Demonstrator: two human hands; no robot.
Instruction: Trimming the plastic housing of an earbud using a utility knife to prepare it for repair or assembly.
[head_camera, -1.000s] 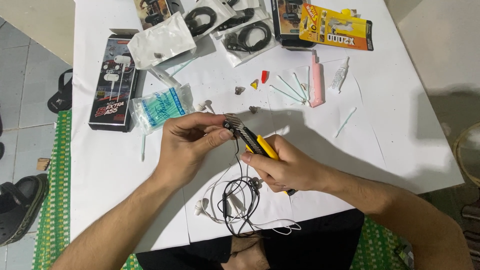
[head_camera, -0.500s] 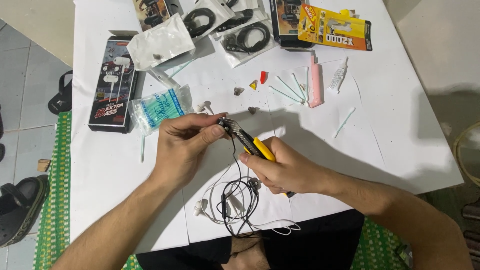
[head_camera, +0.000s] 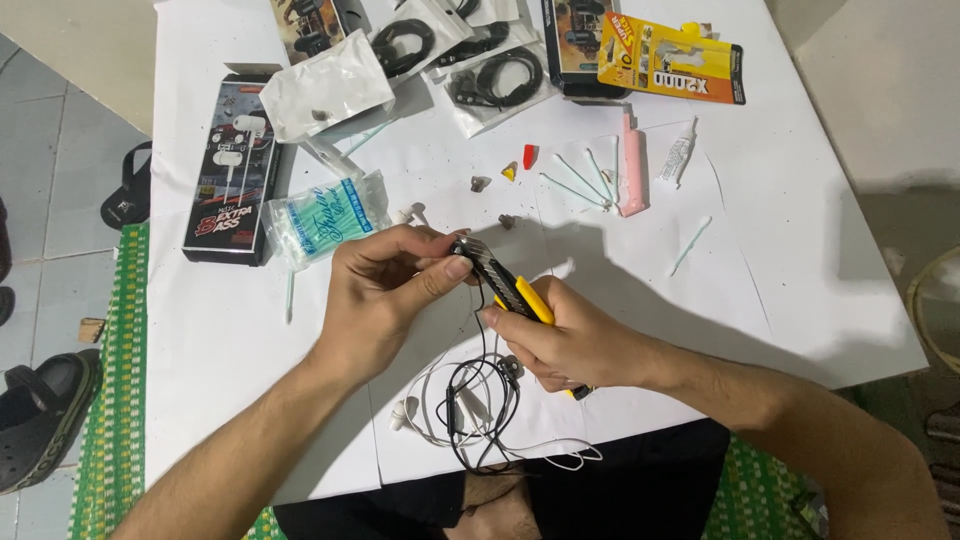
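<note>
From the head view, my left hand (head_camera: 385, 300) was pinched shut — thumb and forefinger closed on a small dark earphone piece (head_camera: 462, 247) held just above the white table (head_camera: 800, 290). My right hand (head_camera: 570, 345) was wrapped tight around a yellow-handled utility knife (head_camera: 510, 290), its dark blade end angled up and to the left until the tip met the piece at my left fingertips. A thin black cable (head_camera: 484, 340) dropped from that pinch, passing between my hands down to a loose tangle of black and white earphone wires (head_camera: 470, 415) lying at the near table edge, just in front of my lap.

Farther off on the table lay a clear packet of cotton swabs (head_camera: 325, 220) to the left of my left hand, and beside it a black earphone box (head_camera: 232, 170). Loose swabs (head_camera: 585, 180) sat next to a pink tube (head_camera: 631, 165) — both well apart from my hands. A small white glue tube (head_camera: 677, 155) lay near them, and a yellow-orange blister pack (head_camera: 672, 60) rested at the far edge alongside bagged black cables (head_camera: 500, 80).
</note>
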